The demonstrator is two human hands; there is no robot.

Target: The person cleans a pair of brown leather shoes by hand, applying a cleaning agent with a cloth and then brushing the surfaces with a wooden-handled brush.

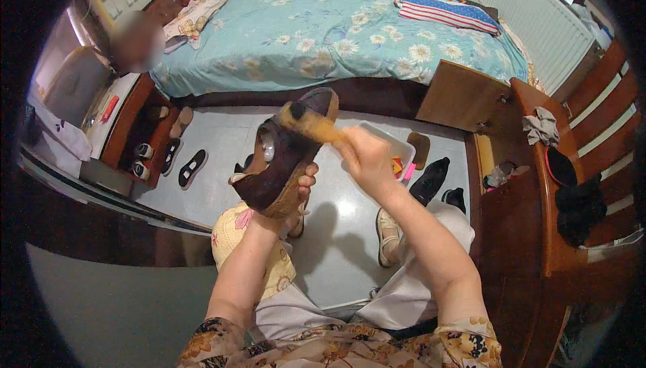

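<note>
My left hand [307, 182] grips a dark brown shoe [275, 183] from below, near its heel. The shoe is tilted with its toe pointing away from me, and it has a tan sole. Something clear and shiny [268, 148] sits in the shoe's opening. In my right hand [368, 155] is a brush with a yellowish wooden handle [323, 129], blurred by motion. Its head lies over the front of the shoe's upper; the bristles are mostly hidden. A yellow patterned cloth [229, 226] covers my left knee.
Beyond the shoe stands a bed [303, 55] with a floral cover. A plastic bin [408, 146] and black shoes [430, 181] are on the floor at right, beside an open cabinet door [462, 98]. More shoes [193, 168] lie at left by a low shelf [123, 135].
</note>
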